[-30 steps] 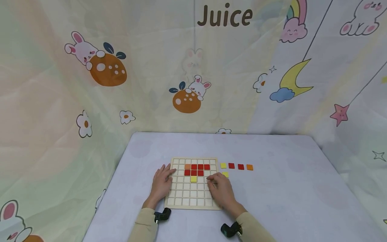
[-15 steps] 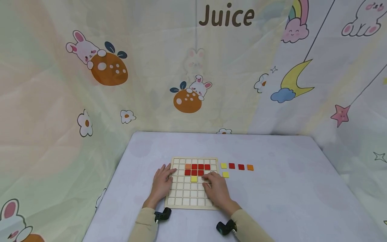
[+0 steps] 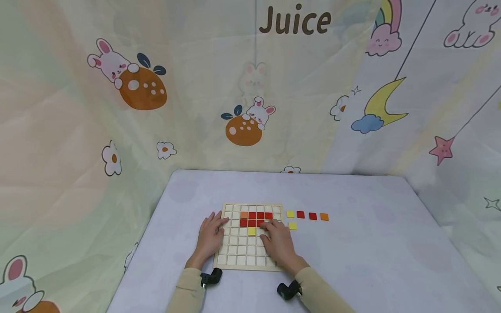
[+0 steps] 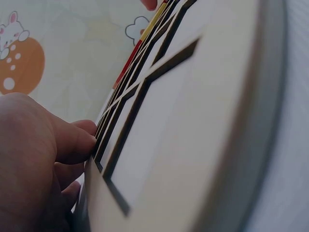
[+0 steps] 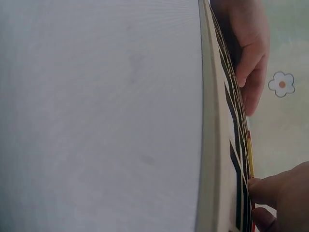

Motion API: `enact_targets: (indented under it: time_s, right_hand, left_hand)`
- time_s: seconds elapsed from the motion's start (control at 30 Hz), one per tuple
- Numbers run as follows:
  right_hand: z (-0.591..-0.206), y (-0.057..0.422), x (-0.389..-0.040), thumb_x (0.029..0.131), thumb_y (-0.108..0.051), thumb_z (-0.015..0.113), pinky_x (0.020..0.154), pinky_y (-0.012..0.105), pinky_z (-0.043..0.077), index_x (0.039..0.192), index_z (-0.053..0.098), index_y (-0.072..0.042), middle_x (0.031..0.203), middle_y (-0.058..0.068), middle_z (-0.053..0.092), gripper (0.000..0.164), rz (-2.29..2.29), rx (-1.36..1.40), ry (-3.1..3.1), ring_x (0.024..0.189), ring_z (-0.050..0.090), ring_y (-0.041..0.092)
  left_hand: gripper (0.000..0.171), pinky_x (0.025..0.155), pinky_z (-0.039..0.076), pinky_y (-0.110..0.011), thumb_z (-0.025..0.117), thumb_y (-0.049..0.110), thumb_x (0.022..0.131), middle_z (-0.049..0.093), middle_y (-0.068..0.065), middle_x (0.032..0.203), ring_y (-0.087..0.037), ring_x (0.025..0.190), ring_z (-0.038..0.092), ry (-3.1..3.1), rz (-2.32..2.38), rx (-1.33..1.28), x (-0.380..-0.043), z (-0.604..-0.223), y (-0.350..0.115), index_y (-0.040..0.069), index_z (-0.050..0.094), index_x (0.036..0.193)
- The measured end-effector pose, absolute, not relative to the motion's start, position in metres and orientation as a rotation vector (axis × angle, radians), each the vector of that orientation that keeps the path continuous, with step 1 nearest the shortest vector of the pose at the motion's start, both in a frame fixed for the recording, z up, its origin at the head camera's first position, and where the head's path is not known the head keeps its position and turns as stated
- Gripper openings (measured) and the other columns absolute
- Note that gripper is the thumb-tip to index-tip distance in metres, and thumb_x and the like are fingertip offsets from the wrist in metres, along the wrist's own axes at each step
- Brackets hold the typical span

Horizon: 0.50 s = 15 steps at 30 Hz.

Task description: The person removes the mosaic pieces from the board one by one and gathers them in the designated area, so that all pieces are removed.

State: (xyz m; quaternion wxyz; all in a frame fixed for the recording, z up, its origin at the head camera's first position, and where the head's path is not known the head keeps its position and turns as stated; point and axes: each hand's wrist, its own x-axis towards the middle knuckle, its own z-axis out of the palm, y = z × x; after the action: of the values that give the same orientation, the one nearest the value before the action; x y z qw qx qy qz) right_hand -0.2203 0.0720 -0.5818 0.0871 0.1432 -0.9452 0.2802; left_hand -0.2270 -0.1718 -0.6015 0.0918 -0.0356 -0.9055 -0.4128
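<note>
Tile-laying: seemingly mid-placement; next move likely calls for a light press, then another pick.
Bench [image 3: 364, 261]: lower half of frame.
Board [image 3: 241, 251]: gridded, lower centre, partly filled.
Right hand [image 3: 281, 243]: half-curled, forefinger at lower red row, thumb apart; whether it pinches anything, cannot tell.
Left hand [image 3: 210, 237]: relaxed, resting on board's left edge.
Loose tiles [image 3: 300, 214]: five, right of board.

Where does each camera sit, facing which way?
Head: worn on the head, facing forward and down at the grid board; left hand, right hand and sleeves show.
Left wrist: worn there, looking low across the board; left hand large, right fingertip at top.
Right wrist: worn there, looking along the board's edge; both hands show.
Head and right-wrist views share both hands and the board.
</note>
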Motion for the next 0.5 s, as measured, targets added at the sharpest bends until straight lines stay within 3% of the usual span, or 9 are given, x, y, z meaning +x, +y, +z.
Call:
enact_targets:
  time_s: [0.5]
  right_hand:
    - [-0.587, 0.061, -0.224, 0.085, -0.027, 0.075, 0.086, 0.037, 0.044, 0.113, 0.072, -0.017, 0.099, -0.006, 0.059, 0.030, 0.877, 0.427, -2.793, 0.094, 0.054, 0.015]
  left_hand:
    - [0.036, 0.122, 0.007, -0.046, 0.055, 0.003, 0.093, 0.041, -0.010, 0.152, -0.031, 0.147, 0.022, -2.737, -1.246, -0.085, -0.228, -0.599, -0.172, 0.010, 0.066, 0.127]
